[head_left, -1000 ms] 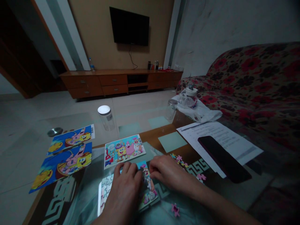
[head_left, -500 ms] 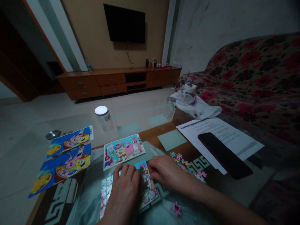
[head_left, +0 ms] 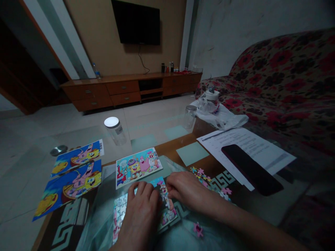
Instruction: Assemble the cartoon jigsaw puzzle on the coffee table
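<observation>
A partly assembled jigsaw puzzle (head_left: pixel 120 209) with cartoon figures lies on the glass table in front of me. My left hand (head_left: pixel 142 205) rests across its middle, fingers bent over the pieces and slightly apart. At the puzzle's right side, my right hand (head_left: pixel 184 190) is closed in a pinch; whatever is between its fingertips is hidden. A dark gap shows in the picture between the two hands. One pink puzzle piece (head_left: pixel 198 230) lies alone near the front. More loose pieces (head_left: pixel 201 174) are scattered beyond my right wrist. Behind the puzzle lies a matching picture card (head_left: pixel 138 167).
Two blue cartoon cards (head_left: pixel 70 190) lie at the left. A white-lidded jar (head_left: pixel 115 130) and another clear jar (head_left: pixel 190 118) stand farther back. On the right, a black phone (head_left: pixel 251 169) rests on printed paper (head_left: pixel 272 150), near a plastic bag (head_left: pixel 227 118).
My right hand has shifted very slightly at the puzzle's right side. The left hand stays on the puzzle, and the camera view has tilted a little.
</observation>
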Demonstrator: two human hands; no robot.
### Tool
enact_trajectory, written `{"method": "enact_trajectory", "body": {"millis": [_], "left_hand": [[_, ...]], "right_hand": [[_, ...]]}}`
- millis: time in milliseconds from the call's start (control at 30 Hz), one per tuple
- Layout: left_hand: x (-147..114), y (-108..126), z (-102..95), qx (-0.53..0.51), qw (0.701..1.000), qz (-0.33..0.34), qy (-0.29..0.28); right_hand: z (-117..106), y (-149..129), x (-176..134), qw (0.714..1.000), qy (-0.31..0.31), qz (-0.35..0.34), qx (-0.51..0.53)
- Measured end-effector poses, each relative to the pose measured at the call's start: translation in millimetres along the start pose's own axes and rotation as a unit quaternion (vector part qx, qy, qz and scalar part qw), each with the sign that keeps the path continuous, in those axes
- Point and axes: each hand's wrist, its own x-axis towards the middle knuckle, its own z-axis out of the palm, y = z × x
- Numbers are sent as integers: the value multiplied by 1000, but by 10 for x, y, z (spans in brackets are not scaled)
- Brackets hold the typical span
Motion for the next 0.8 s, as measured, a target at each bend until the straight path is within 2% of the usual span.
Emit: {"method": "enact_trajectory", "body": {"millis": [300, 533, 800], "left_hand": [[-12, 38, -2, 22, 1000, -11, 1], [-81, -26, 63, -1, 999, -2, 38], [-76, -11, 161, -4, 997, 8, 73]], "right_hand": [[-16, -30, 21, 1000, -9, 10, -13], [15, -12, 14, 1000, -6, 14, -16], [-15, -22, 29, 999, -31, 22, -1]]}}
